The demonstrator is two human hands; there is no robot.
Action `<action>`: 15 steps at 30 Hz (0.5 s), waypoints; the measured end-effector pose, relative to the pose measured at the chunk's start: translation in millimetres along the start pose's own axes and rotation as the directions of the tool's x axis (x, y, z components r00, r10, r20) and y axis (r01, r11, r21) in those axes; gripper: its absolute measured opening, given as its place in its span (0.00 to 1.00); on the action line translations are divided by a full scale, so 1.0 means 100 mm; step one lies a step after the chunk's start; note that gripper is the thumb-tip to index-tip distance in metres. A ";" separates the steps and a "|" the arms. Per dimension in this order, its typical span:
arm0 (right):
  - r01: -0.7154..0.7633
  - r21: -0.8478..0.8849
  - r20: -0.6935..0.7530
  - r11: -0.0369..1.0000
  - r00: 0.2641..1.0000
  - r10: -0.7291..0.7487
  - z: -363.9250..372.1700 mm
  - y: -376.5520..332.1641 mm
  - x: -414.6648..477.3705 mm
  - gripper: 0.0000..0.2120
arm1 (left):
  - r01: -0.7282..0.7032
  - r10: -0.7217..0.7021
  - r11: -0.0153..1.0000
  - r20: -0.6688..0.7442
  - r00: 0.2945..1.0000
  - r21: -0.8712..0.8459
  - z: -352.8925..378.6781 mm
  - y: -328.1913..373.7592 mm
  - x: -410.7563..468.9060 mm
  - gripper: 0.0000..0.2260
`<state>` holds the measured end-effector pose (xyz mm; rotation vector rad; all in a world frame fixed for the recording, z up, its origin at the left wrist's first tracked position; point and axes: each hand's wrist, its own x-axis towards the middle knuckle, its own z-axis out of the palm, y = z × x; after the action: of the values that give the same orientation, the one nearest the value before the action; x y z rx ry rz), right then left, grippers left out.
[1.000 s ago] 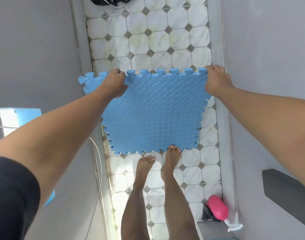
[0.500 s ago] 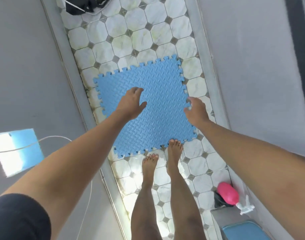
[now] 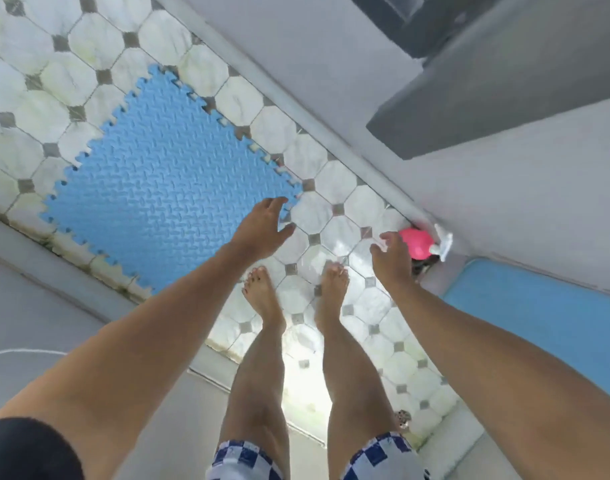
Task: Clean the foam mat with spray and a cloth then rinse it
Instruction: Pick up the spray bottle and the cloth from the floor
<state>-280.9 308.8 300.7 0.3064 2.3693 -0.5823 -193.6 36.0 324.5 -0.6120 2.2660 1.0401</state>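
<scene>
The blue foam mat [image 3: 161, 178] lies flat on the tiled floor [image 3: 334, 206], with its jigsaw edges showing all round. My left hand [image 3: 263, 226] hovers over its near right corner, fingers spread, holding nothing. My right hand [image 3: 391, 259] reaches toward the pink spray bottle [image 3: 417, 244] with a white trigger head, which stands in the corner by the wall. The fingers are apart and just short of the bottle. No cloth is in view.
My two bare feet [image 3: 296, 292] stand on the tiles beside the mat. A blue surface [image 3: 539, 306] lies at the right past the bottle. Grey walls [image 3: 504, 188] border the narrow tiled strip. A floor drain [image 3: 403, 418] sits near the lower right.
Both hands let go of the mat, which went from held upright to lying flat on the tiles. The view turned right, and my right hand moved toward the pink spray bottle.
</scene>
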 end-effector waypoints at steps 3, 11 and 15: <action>-0.117 0.114 -0.043 0.987 0.992 0.122 -0.28 0.57 -0.05 0.15 | -0.060 0.058 0.997 0.055 0.997 0.050 0.46 0.44 0.09 0.28; -0.301 0.215 0.027 0.929 0.953 0.302 -0.60 2.00 0.30 0.13 | -0.126 0.126 0.992 0.091 0.988 -0.007 1.85 1.58 0.31 0.21; -0.354 0.301 0.041 0.885 0.932 0.359 -0.50 2.67 0.92 0.06 | -0.162 0.167 0.980 0.032 0.985 -0.116 2.65 2.16 0.64 0.20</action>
<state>-280.7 572.4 186.7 0.8691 2.1549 -0.7640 -292.2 361.8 254.2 -0.4495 2.2629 1.2570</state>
